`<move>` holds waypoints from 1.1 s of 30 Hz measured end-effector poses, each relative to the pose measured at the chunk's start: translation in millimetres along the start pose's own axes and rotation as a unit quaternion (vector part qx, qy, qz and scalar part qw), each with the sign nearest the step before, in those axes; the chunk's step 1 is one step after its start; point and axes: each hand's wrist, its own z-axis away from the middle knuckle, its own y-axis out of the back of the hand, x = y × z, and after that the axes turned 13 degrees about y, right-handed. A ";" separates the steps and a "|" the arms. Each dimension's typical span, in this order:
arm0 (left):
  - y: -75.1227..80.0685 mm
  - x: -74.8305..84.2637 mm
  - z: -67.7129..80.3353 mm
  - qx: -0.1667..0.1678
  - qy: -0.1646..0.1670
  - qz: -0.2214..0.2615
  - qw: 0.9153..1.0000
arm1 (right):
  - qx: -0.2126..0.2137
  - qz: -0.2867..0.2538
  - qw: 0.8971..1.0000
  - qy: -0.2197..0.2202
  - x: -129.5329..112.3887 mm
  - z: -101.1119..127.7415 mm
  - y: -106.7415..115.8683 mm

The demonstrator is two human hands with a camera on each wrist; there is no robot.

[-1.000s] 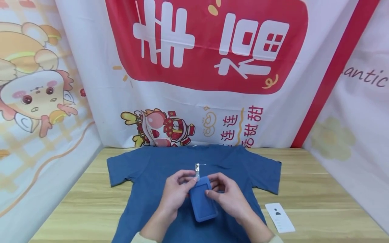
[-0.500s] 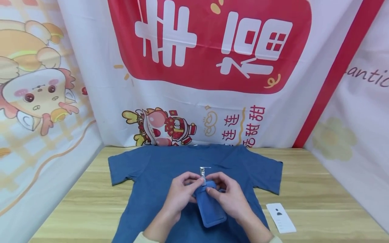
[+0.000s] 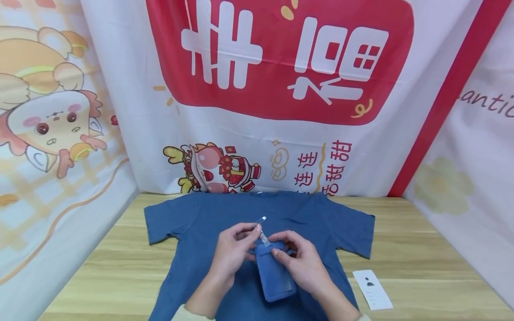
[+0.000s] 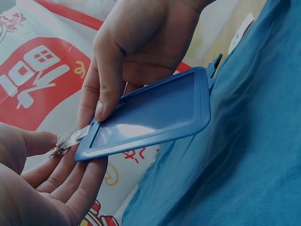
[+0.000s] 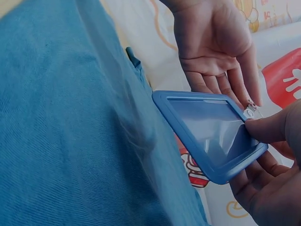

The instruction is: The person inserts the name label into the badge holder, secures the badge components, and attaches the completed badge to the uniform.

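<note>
A blue badge holder [image 3: 275, 273] with a clear window is held above a blue T-shirt [image 3: 188, 249]. My right hand [image 3: 303, 258] grips the holder near its top edge, thumb on the front. My left hand [image 3: 230, 252] pinches the metal part of the clip between thumb and fingers; a clear strap [image 3: 264, 238] joins it to the holder. A thin pin [image 3: 261, 220] sticks out above my left fingertips. In the left wrist view, the metal clip [image 4: 58, 148] sits at the left thumb tip. The right wrist view shows the holder's window [image 5: 207, 125] tilted.
A white card [image 3: 372, 290] with a dark person icon lies on the wooden table [image 3: 417, 258], right of the shirt. The shirt is spread flat, sleeves out. A printed cloth backdrop [image 3: 225, 120] rises behind the table, with cloth walls at both sides.
The strap and pin have turned; the pin now slants up to the right. My left fingers have shifted to the clip's metal end. The holder has swung and shifted slightly right overall.
</note>
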 end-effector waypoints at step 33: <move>-8.8 -2.7 1.3 0.017 -0.008 -0.055 0.998 | 0.009 0.044 0.998 0.053 -1.7 3.8 -1.8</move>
